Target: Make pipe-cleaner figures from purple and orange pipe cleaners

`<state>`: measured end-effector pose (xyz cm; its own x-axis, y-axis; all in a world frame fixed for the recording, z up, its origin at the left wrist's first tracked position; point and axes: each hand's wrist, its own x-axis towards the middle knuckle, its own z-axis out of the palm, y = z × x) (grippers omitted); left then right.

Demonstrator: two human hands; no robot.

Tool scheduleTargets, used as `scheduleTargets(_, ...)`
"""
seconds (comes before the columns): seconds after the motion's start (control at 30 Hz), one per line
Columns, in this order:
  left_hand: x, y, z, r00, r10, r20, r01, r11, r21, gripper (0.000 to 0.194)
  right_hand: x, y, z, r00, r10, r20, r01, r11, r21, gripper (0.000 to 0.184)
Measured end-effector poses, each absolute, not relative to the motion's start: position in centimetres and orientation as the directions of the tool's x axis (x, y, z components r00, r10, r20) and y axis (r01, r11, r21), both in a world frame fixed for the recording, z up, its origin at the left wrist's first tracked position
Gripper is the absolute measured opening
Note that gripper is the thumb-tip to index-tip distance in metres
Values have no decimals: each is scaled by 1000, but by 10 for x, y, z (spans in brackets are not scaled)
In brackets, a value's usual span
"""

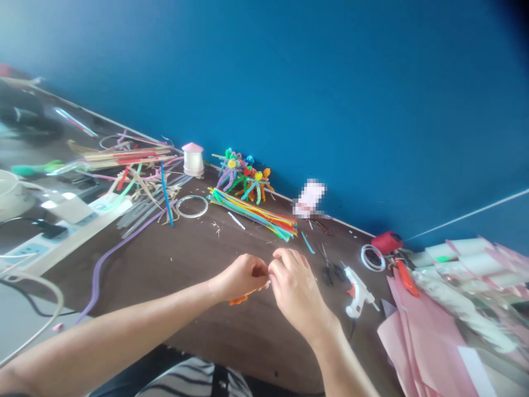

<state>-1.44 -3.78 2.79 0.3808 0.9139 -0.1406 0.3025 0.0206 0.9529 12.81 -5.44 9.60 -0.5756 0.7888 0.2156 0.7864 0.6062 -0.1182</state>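
Observation:
Over the middle of the brown table, my left hand (pixel 243 278) and my right hand (pixel 295 284) meet at the fingertips. My left hand is closed on an orange piece (pixel 238 300) that looks like bent pipe cleaner; part of it shows below the palm and the rest is hidden by the fingers. The fingers of my right hand are pinched together against the left fingertips, and what lies between them is too small to make out. Beyond the hands lies a bundle of coloured pipe cleaners (pixel 256 214), with several small pipe cleaner figures (pixel 248 173) behind it.
On the right are black scissors (pixel 328 273), a white glue gun (pixel 359 292), a red thread spool (pixel 386 241) and pink sheets (pixel 430 336). To the left, a power strip (pixel 82 231), wooden sticks (pixel 128 157) and a purple pipe cleaner (pixel 97 270) lie near a wire ring (pixel 192 215).

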Motion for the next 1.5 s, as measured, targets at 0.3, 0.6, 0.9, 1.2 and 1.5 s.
scheduleTargets(0.3, -16, -38, 29, 378, 908, -181, 192, 114, 975, 13, 140, -50, 86, -302, 849, 434, 668, 513, -539, 14)
scheduleTargets(0.6, -19, -32, 28, 420, 866, -272, 60, 272, 960, 27, 170, -55, 56, -149, 988, 34, 501, 105, -859, 20)
scheduleTargets(0.9, -16, -36, 32, 478, 822, -311, 61, 322, 945, 31, 144, -62, 52, -192, 980, 53, 452, 136, -882, 12)
scheduleTargets(1.2, -21, -37, 31, 464, 814, -350, 95, 347, 933, 29, 140, -64, 46, -170, 985, 40, 401, 106, -910, 13)
scheduleTargets(1.5, -21, -38, 33, 484, 793, -369, 100, 369, 924, 27, 138, -63, 46, -186, 983, -2, 276, 50, -960, 8)
